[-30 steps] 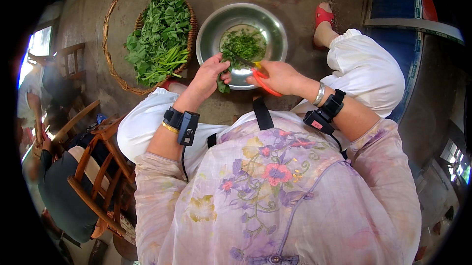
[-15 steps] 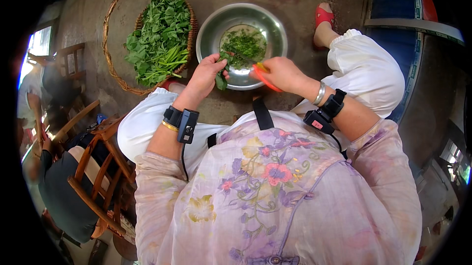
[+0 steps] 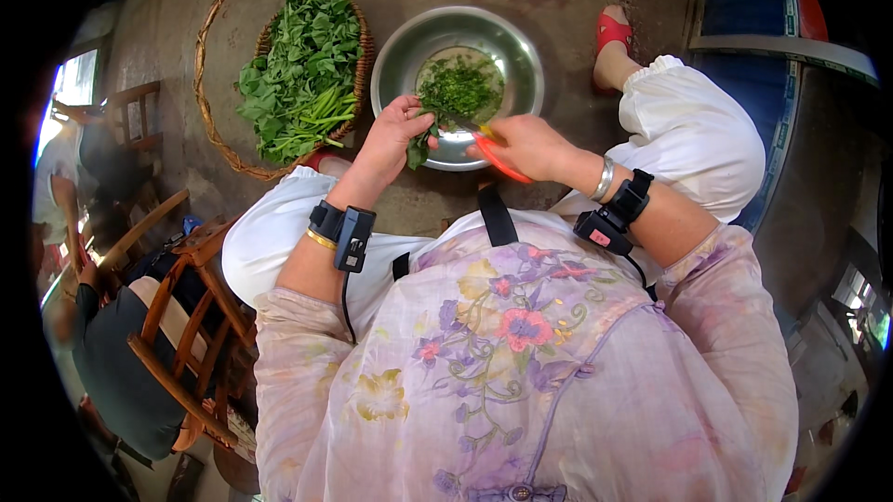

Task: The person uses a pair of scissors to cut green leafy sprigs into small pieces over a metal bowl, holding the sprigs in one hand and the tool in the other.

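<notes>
While the left hand (image 3: 395, 137) pinches a bunch of leafy greens (image 3: 419, 151) over the steel bowl's (image 3: 528, 65) near rim, we see the right hand (image 3: 532, 144) gripping orange-handled scissors (image 3: 503, 161), blades toward the leaves.

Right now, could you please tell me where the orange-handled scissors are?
In the head view, the scissors are in the right hand, by the near rim of the metal bowl, blades toward the greens in the left hand.

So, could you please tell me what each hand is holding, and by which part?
The left hand holds leafy greens, exactly where is unclear; the right hand holds scissors by the orange handles.
</notes>
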The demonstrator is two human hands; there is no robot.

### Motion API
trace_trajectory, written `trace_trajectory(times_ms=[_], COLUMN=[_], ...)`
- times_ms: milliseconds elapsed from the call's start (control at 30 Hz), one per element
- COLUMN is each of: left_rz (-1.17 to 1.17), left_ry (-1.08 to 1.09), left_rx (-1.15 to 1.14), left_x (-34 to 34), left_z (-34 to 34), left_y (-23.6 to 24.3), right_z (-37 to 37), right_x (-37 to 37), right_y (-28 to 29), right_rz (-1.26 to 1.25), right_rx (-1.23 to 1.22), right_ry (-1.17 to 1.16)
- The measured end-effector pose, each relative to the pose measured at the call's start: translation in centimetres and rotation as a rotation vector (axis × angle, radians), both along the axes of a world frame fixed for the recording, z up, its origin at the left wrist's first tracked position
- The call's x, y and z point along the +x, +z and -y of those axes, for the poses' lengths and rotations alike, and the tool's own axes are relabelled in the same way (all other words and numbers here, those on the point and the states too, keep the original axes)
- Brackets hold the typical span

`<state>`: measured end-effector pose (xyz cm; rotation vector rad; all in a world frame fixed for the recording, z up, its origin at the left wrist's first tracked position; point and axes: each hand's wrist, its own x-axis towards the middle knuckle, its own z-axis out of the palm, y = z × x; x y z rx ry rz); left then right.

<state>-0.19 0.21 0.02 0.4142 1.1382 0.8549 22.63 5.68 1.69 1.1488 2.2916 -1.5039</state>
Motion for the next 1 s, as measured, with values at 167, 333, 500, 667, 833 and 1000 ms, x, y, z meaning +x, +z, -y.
trace_trajectory(times_ms=[167, 333, 500, 667, 833, 1000], left_rz=[-0.033, -0.043, -0.024, 0.049, 0.055, 0.03], left_ry=[0.023, 0.073, 0.086, 0.119, 0.146, 0.147], left_rx=[-0.113, -0.124, -0.149, -0.169, -0.155, -0.14], left_x=[0.1, -0.5, -0.4, -0.9, -0.7, -0.4], left_z=[0.1, 0.3, 0.3, 0.5, 0.4, 0.5], left_y=[-0.1, -1.1, -1.0, -1.4, -1.0, -0.4], right_z=[-0.1, 0.2, 0.0, -0.3, 0.5, 0.5], right_x=[0.2, 0.5, 0.5, 0.5, 0.5, 0.2], right_y=[0.2, -0.2, -0.3, 0.1, -0.8, 0.1], right_rz=[0.039, 0.011, 0.043, 0.124, 0.076, 0.008], right_rx=[0.025, 0.059, 0.027, -0.009, -0.078, -0.1], right_ry=[0.033, -0.015, 0.022, -0.029, -0.054, -0.028])
